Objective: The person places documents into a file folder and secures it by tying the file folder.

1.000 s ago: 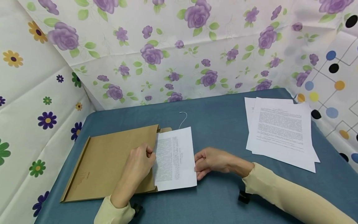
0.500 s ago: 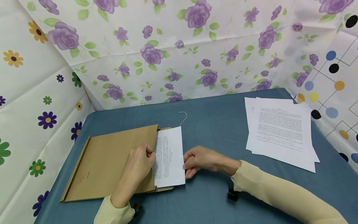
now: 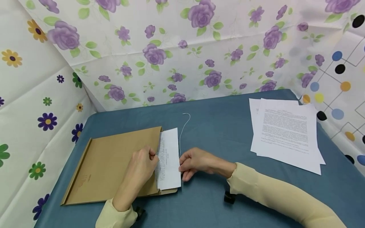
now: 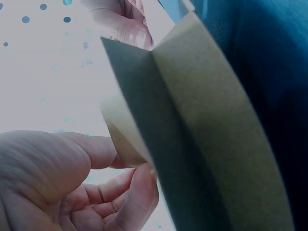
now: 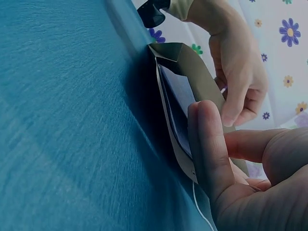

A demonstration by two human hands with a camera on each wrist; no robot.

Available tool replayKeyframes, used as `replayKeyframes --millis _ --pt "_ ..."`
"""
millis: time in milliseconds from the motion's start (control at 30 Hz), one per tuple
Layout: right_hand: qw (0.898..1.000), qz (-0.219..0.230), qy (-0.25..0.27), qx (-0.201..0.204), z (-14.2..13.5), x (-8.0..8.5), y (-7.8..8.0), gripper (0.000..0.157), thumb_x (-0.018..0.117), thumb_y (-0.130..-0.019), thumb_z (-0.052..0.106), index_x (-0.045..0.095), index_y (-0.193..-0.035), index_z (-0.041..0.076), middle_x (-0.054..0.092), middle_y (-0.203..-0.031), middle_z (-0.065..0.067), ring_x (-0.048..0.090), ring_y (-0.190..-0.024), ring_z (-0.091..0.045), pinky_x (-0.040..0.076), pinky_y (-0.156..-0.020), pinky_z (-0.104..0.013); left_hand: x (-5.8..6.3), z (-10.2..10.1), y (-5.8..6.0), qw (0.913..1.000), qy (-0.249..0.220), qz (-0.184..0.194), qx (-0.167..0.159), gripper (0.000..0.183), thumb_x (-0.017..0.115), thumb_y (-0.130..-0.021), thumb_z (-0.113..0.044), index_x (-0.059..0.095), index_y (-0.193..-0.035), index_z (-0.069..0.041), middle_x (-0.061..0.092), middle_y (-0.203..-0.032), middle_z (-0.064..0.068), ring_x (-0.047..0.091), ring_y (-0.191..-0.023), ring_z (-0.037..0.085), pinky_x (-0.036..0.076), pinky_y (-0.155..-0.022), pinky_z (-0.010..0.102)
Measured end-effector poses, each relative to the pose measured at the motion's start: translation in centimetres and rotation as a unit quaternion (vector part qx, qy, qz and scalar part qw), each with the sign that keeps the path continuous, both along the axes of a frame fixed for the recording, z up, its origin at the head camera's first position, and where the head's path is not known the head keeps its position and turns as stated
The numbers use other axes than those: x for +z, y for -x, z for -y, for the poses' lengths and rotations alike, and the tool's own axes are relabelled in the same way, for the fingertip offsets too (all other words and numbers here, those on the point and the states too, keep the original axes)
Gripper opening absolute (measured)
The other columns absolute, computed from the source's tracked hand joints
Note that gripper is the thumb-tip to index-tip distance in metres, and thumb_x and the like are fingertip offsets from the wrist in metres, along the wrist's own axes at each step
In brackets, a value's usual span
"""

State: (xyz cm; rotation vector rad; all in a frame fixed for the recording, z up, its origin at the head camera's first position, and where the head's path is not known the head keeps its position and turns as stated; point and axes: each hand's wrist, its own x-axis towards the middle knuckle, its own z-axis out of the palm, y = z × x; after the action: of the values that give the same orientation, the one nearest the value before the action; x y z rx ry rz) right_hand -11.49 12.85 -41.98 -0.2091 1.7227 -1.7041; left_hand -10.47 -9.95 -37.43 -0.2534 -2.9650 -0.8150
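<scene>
A brown paper envelope (image 3: 114,161) lies on the table with its mouth toward the right. My left hand (image 3: 141,167) pinches the upper panel near that mouth; in the left wrist view, thumb and finger hold its bent brown edge (image 4: 127,139). The mouth gapes, and white printed paper (image 3: 171,161) sits partly inside, with a narrow strip sticking out. My right hand (image 3: 196,163) pinches the paper's outer edge between thumb and fingers. In the right wrist view the paper (image 5: 179,89) lies between the envelope's two panels. How many sheets there are, I cannot tell.
A thin white string (image 3: 182,129) trails from the envelope's mouth side onto the blue-covered table (image 3: 219,126). Several loose printed sheets (image 3: 288,133) lie overlapping at the right. Patterned cloth walls (image 3: 182,57) stand behind and at both sides.
My right hand has moved left with the paper, which has slid further into the envelope. More of the string now shows. My left hand stays where it was.
</scene>
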Motion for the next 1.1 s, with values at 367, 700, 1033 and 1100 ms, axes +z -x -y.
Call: replayKeyframes --millis 367,700,1033,1100 --pt "1.000 -0.016 -0.014 0.008 1.7 0.0 0.3 0.004 0.069 -0.093 -0.004 0.069 -0.097 -0.007 0.071 -0.080 -0.025 0.071 -0.060 -0.021 0.060 -0.060 -0.037 0.1 0.0 0.1 1.0000 -0.003 0.001 0.000 0.004 0.065 -0.089 0.001 0.062 -0.088 -0.001 0.058 -0.076 0.007 0.052 -0.061 0.017 0.042 -0.051 0.029" --pt "0.999 -0.023 -0.023 0.007 3.2 -0.1 0.4 0.003 0.070 -0.093 -0.004 0.068 -0.090 -0.004 0.071 -0.076 -0.020 0.070 -0.057 -0.020 0.058 -0.053 -0.033 0.1 0.0 0.2 1.0000 -0.001 -0.008 -0.003 0.006 0.066 -0.087 0.001 0.061 -0.086 -0.003 0.058 -0.075 0.007 0.053 -0.061 0.018 0.043 -0.052 0.030" --pt "0.999 -0.025 -0.023 0.011 4.4 -0.3 0.7 0.005 0.068 -0.092 -0.007 0.068 -0.087 -0.007 0.070 -0.074 -0.021 0.069 -0.054 -0.020 0.059 -0.054 -0.034 0.0 0.1 0.2 0.9999 -0.001 -0.011 -0.009 0.008 0.065 -0.086 0.003 0.060 -0.086 -0.002 0.057 -0.073 0.007 0.053 -0.060 0.018 0.042 -0.052 0.030" --pt "0.999 -0.025 -0.025 0.012 4.6 -0.4 0.8 0.006 0.068 -0.093 -0.007 0.069 -0.086 -0.007 0.070 -0.074 -0.021 0.069 -0.054 -0.020 0.059 -0.054 -0.033 0.0 0.1 0.2 0.9998 0.000 -0.014 -0.012 0.007 0.065 -0.085 0.003 0.060 -0.086 -0.002 0.058 -0.073 0.007 0.053 -0.060 0.018 0.042 -0.051 0.029"
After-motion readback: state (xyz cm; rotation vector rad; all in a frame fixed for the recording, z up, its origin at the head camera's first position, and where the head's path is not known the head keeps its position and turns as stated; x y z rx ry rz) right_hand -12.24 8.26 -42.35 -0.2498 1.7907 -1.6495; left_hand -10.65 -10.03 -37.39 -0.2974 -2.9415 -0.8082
